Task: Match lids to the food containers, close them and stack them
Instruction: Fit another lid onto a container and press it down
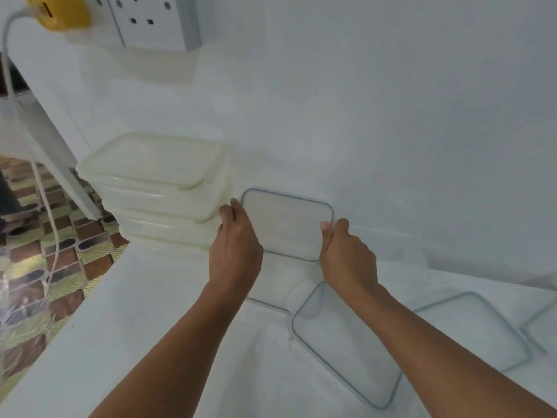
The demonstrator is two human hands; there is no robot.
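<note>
Left hand (236,248): bare.
Right hand (346,257): bare, thumbnail short.
Left forearm (168,342): uncovered along its visible length.
Right forearm (437,345): uncovered likewise.

White surface (135,297) in front of me. Stack (156,176) of closed containers sits far left, near the edge. To my right, three grey-rimmed lids lie flat: near lid (331,357), middle lid (476,321), third lid (545,324) cut off by the frame.

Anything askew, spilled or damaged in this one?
No spill or damage shows. The stack of closed containers looks slightly staggered, its top one set left of those below, though the wide lens may exaggerate. Loose lids lie at differing angles on the table. The held lid looks intact.
</note>
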